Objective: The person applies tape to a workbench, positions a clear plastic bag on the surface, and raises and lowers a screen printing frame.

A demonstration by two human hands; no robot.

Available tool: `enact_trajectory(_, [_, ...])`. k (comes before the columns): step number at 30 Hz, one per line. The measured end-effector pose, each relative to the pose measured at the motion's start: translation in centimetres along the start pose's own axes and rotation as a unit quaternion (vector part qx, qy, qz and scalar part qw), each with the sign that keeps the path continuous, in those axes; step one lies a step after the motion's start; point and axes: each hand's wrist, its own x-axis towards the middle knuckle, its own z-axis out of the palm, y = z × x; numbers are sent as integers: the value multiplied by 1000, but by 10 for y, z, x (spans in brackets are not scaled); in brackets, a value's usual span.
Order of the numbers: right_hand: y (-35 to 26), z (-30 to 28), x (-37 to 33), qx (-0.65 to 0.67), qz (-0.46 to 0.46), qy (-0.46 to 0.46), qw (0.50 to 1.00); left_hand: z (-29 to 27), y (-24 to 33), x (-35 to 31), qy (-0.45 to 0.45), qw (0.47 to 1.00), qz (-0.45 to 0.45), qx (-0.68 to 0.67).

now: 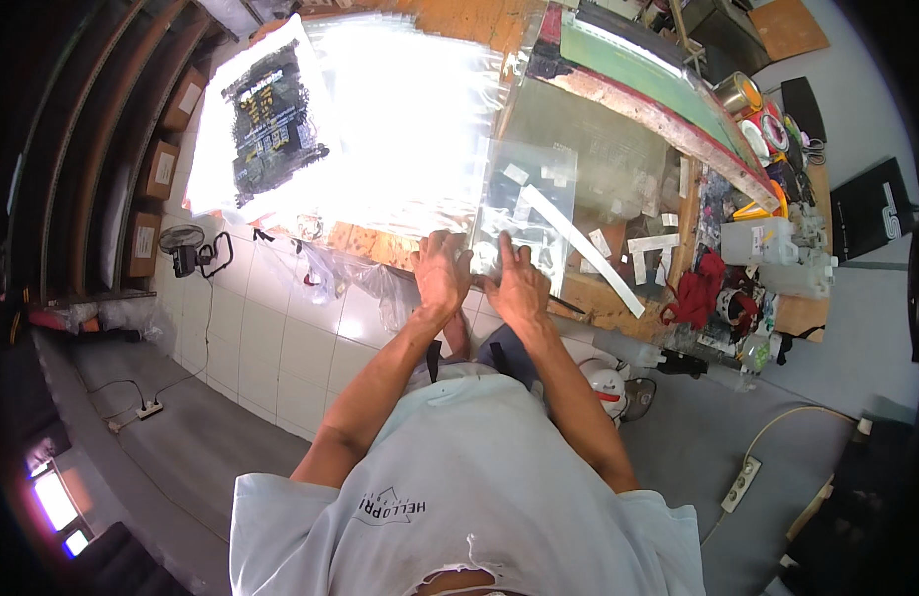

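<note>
My left hand (pixel 443 274) rests at the near edge of the bright stack of clear plastic sheets (pixel 410 119), fingers slightly apart and bent over it. Beside it, my right hand (pixel 519 290) lies with fingers stretched out on the near end of a single clear plastic sheet (pixel 552 174). That sheet lies on the glass-like work surface (pixel 618 149), just right of the stack. A long white strip (pixel 584 248) runs slantwise past the sheet. On the left of the stack is a white sheet with a dark smeared print (pixel 276 124).
A green screen-printing frame (pixel 658 79) stands tilted at the far right. Red cloth (pixel 698 290), plastic containers (pixel 777 243) and paint cans (pixel 740 94) crowd the right side. Shelves (pixel 92 129) and a small fan (pixel 184 248) are at left. A power strip (pixel 741 484) lies on the right.
</note>
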Motion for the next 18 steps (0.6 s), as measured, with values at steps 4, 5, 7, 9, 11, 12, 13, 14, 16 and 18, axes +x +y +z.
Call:
enact_trajectory(4, [8, 34, 3, 53, -1, 52, 997, -3, 2, 9, -17, 998, -26, -55])
enact_trajectory(5, [8, 34, 3, 59, 5, 52, 997, -4, 0, 12, -23, 996, -46, -76])
enact_trajectory(7, [18, 38, 3, 92, 4, 113, 989, -9, 13, 13, -25, 988, -71, -136])
enact_trajectory(9, [27, 33, 3, 127, 1, 197, 972, -15, 15, 16, -20, 981, -64, -182])
enact_trajectory(11, [28, 3, -6, 228, 36, 210, 950, -25, 16, 15, -14, 951, -64, -301])
enact_trajectory(12, [35, -11, -11, 276, 57, 221, 934, -29, 16, 20, -20, 948, -60, -313])
enact_trajectory(13, [54, -14, -18, 316, 75, 245, 913, -33, 15, 26, -29, 944, -56, -324])
enact_trajectory(14, [75, -19, -24, 356, 92, 269, 890, -36, 14, 34, -39, 940, -52, -336])
enact_trajectory(16, [95, -56, -40, 426, 223, 194, 855, -49, 10, 57, -39, 960, -38, -276])
enact_trajectory(18, [119, -78, -56, 434, 294, 159, 837, -53, 5, 89, -45, 964, -7, -262])
